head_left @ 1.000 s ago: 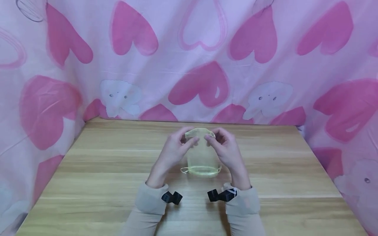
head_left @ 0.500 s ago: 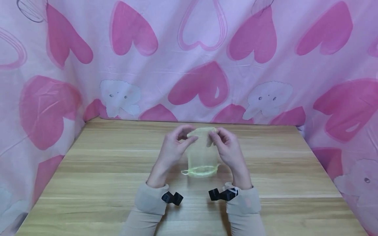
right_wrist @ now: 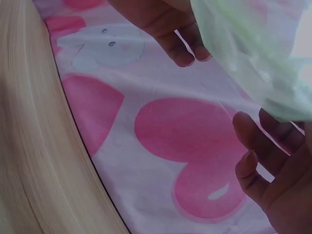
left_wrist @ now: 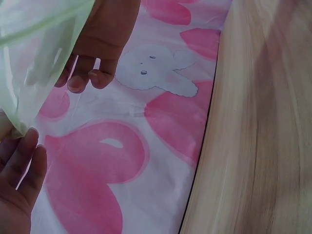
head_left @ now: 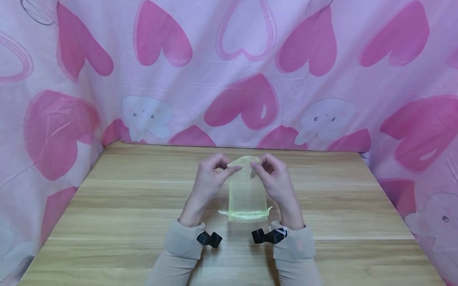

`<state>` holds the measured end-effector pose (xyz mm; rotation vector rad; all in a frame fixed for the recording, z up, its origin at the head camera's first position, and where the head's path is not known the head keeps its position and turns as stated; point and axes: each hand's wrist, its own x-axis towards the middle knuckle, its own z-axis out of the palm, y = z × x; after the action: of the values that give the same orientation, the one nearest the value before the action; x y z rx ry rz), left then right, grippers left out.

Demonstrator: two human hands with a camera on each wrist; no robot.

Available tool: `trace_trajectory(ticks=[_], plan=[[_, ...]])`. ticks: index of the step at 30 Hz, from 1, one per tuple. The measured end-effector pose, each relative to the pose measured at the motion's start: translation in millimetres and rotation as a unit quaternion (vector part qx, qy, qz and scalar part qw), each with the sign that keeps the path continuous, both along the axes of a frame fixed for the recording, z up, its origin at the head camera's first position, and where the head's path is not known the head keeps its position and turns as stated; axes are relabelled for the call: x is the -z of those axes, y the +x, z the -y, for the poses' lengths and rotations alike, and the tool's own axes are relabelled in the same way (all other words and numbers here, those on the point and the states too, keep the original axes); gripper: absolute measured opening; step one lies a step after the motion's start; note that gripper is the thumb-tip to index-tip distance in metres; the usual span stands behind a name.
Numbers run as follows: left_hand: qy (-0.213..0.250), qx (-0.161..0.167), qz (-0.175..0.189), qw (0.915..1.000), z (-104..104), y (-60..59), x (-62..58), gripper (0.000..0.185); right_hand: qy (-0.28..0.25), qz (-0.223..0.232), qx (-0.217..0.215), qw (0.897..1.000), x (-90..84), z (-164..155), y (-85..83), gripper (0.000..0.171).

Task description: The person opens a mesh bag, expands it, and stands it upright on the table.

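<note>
A sheer pale-yellow drawstring pouch (head_left: 247, 192) is stretched between the hands above the middle of the table. Its plain end is up, away from the person, and the gathered end with its drawstring (head_left: 247, 215) hangs toward the person. The left hand (head_left: 210, 176) pinches the pouch's upper left corner between thumb and fingers. At the upper right corner, the right hand (head_left: 277, 176) pinches the cloth, its thumb on the near face. Both wrist views show the translucent pouch (left_wrist: 46, 53) close up, with no contents visible; its cloth (right_wrist: 248, 58) covers some fingertips.
The wood-grain table (head_left: 136, 222) stretches out on all sides of the hands. A pink curtain (head_left: 193, 87) with hearts and white animal figures stands along its back and sides. Black wrist cameras (head_left: 264, 236) sit on both light sleeves (head_left: 293, 248).
The pouch's drawstring end has swung lower and toward the person, and its face now lies flatter. The right hand shifted slightly outward, then back in; both hands keep their grip.
</note>
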<state>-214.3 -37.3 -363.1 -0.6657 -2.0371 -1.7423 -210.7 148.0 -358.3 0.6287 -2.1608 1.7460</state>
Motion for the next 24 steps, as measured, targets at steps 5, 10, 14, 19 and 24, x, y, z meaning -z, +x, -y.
trace_trajectory(ticks=[5, 10, 14, 19, 24], plan=[[-0.003, 0.004, -0.011, 0.9999, 2.1, -11.6, 19.2, 0.019, 0.003, -0.015, 0.002, 1.0, 0.1, -0.5, -0.5, 0.018], [0.001, -0.003, -0.038, 0.9993, 4.8, -20.8, 30.4, 0.013, -0.018, -0.016, 0.004, 1.0, 4.6, -2.1, -3.6, 0.006], [0.013, 0.008, -0.064, 0.9979, 6.1, -23.1, 31.4, 0.013, -0.043, -0.042, -0.015, 0.998, 17.5, -5.9, -12.4, 0.026], [0.018, 0.01, -0.057, 0.9981, 5.0, -21.9, 28.1, 0.018, -0.065, -0.059, -0.019, 0.996, 26.8, -8.6, -17.9, 0.024], [0.02, 0.011, -0.057, 0.9981, 3.8, -21.1, 26.3, 0.011, -0.058, -0.065, -0.019, 0.996, 18.4, -4.6, -12.0, 0.011]])
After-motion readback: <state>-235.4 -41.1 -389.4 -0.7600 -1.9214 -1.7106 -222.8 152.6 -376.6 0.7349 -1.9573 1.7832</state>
